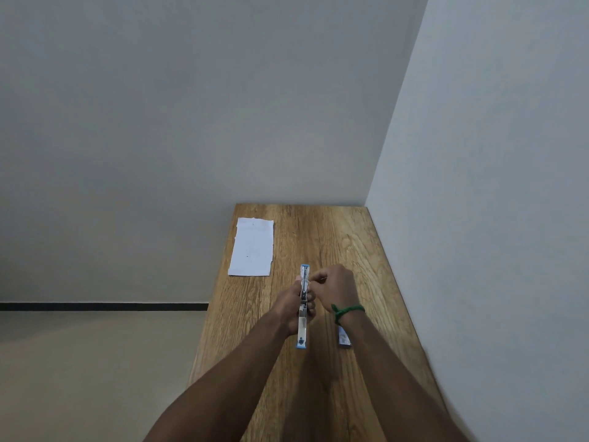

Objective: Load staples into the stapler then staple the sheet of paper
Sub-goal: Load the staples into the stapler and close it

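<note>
A blue and silver stapler [303, 301] is swung fully open, end to end, above the middle of the wooden table [338, 237]. My left hand [291, 306] grips it around its hinge. My right hand [334, 287], with a green band on the wrist, has its fingers pinched together right beside the stapler's far half; whatever it pinches is too small to make out. A white sheet of paper [252, 247] lies flat at the table's far left. A small staple box [344, 338] lies on the table under my right wrist.
The table stands in a corner, with a white wall [494, 218] along its right side and another behind it. Its left edge drops to a beige floor [95, 362].
</note>
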